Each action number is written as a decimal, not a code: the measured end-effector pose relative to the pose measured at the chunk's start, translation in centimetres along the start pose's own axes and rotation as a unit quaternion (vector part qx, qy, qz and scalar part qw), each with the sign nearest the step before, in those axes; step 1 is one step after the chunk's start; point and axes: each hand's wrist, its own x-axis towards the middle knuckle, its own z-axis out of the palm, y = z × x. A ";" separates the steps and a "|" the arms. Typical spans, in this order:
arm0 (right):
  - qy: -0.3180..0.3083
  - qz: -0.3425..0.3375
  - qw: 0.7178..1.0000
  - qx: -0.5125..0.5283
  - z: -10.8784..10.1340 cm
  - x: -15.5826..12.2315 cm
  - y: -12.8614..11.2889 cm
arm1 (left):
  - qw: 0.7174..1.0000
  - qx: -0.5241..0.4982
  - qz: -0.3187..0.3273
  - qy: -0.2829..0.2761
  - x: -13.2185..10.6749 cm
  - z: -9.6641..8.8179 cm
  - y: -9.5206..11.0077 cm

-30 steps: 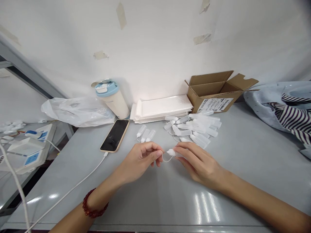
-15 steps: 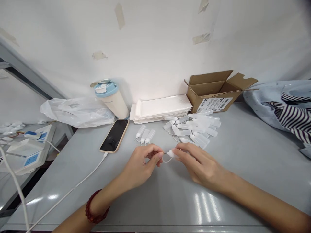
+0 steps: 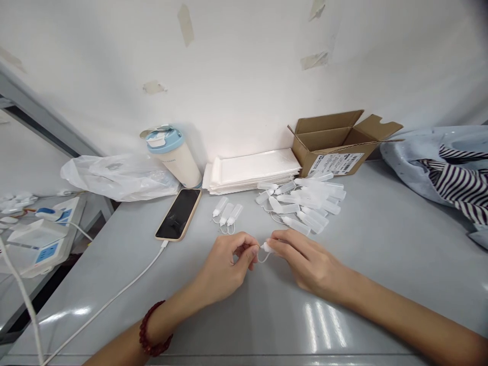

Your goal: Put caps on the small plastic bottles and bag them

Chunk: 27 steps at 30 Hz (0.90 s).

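My left hand and my right hand meet at the middle of the grey table. Between their fingertips is a small white dropper bottle; the right hand grips its body, the left pinches its tethered cap, and a thin loop hangs below. Just beyond my hands lies a pile of the same translucent small bottles. Three more small bottles lie side by side to the left of the pile.
A phone on a white cable lies left of the bottles, with a blue-lidded cup and a plastic bag behind. A stack of white trays and an open cardboard box stand against the wall. Cloth lies at right.
Both hands have drawn closer together, and the left fingertips now sit right against the bottle's tip. The view has shifted slightly.
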 end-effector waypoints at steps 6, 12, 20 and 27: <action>0.005 0.020 0.999 0.050 0.3 -0.1 0.1 | 1.000 -0.005 0.006 -0.007 0.1 -0.2 0.3; -0.021 0.207 0.952 0.224 -0.8 0.7 0.2 | 0.990 0.064 0.098 0.081 0.0 -0.5 0.0; -0.004 0.336 0.880 0.336 -1.6 1.1 0.6 | 0.973 0.080 0.173 0.128 0.1 -0.7 -0.4; 0.005 0.289 0.902 0.319 -1.3 0.8 0.3 | 0.970 0.072 0.205 0.110 0.0 -0.5 -0.1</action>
